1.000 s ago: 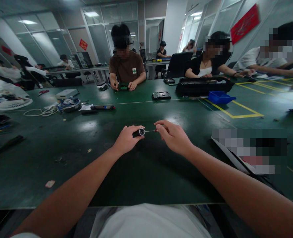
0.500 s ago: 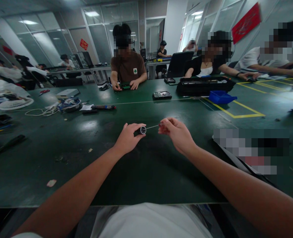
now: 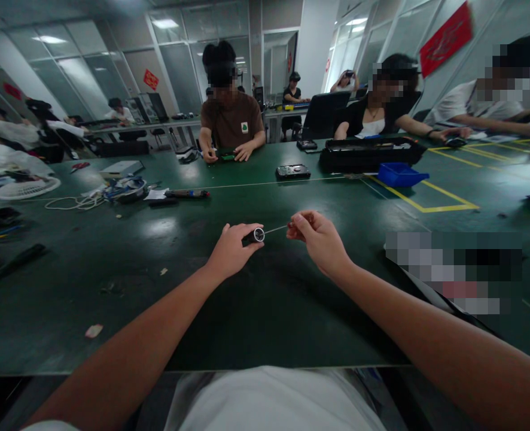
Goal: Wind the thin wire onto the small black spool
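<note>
My left hand point(image 3: 230, 252) is closed round a short black cylinder point(image 3: 258, 234), thumb below and fingers above. The cylinder's round end has a silver rim and faces me; details inside it are too small to make out. A thin, pale metal rod point(image 3: 276, 229) runs from that end to the fingertips of my right hand point(image 3: 317, 240). Those fingers are pinched on the rod's far end, and whatever else sits in the palm is hidden. Both hands are held over the green table point(image 3: 265, 323), in front of my body.
A blue tray point(image 3: 399, 175) and a long black housing point(image 3: 372, 155) stand at the back right. Nearer the middle lies a dark device point(image 3: 293, 172). To the left are a pen-shaped tool point(image 3: 188, 194) and cables point(image 3: 79, 202). A co-worker point(image 3: 232, 123) sits opposite.
My right hand has shifted very slightly upward, still pinching the rod. The left hand keeps the cylinder in nearly the same place.
</note>
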`<state>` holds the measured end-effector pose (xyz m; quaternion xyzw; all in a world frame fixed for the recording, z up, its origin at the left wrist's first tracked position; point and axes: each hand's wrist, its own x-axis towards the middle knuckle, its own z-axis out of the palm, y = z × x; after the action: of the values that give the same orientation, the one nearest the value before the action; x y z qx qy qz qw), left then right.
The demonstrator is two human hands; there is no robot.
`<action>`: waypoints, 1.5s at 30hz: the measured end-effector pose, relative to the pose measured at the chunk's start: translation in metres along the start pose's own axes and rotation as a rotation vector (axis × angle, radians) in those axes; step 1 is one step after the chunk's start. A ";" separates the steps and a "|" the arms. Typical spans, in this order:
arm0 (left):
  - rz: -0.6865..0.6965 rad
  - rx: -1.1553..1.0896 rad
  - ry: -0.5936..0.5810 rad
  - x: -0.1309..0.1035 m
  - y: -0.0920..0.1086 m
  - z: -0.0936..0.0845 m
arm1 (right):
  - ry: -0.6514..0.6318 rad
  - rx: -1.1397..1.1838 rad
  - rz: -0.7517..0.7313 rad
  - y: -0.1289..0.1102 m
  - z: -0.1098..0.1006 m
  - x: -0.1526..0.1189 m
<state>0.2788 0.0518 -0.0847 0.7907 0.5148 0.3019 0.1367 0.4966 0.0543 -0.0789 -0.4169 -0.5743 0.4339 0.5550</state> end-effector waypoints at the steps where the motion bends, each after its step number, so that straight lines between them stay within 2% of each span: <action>1: 0.003 -0.002 0.001 0.000 0.000 0.000 | -0.007 -0.014 -0.014 0.000 0.000 0.000; 7: 0.008 0.001 -0.004 0.000 -0.002 0.001 | -0.020 -0.122 -0.047 -0.010 0.000 -0.005; 14: 0.008 -0.010 0.004 -0.001 -0.003 0.000 | -0.013 -0.621 -0.126 -0.021 -0.006 -0.008; 20: 0.040 -0.038 0.019 -0.001 -0.006 0.000 | -0.176 -0.583 -0.297 -0.021 -0.004 -0.013; 23: 0.048 -0.054 0.011 -0.001 -0.007 0.000 | -0.219 -0.601 -0.299 -0.024 -0.004 -0.014; 28: 0.057 -0.064 0.001 -0.001 -0.007 0.001 | -0.188 -0.725 -0.225 -0.027 -0.004 -0.010; 37: 0.055 -0.069 0.016 0.000 -0.010 0.001 | -0.274 -0.636 -0.277 -0.022 -0.005 -0.013; 42: 0.062 -0.061 0.009 -0.001 -0.008 0.000 | -0.217 -0.648 -0.179 -0.024 -0.005 -0.011; 45: 0.072 -0.070 -0.002 0.000 -0.009 0.001 | -0.215 -0.651 -0.196 -0.025 -0.004 -0.012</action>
<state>0.2724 0.0556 -0.0907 0.8037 0.4749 0.3237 0.1541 0.5011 0.0366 -0.0583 -0.4668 -0.7748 0.2141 0.3686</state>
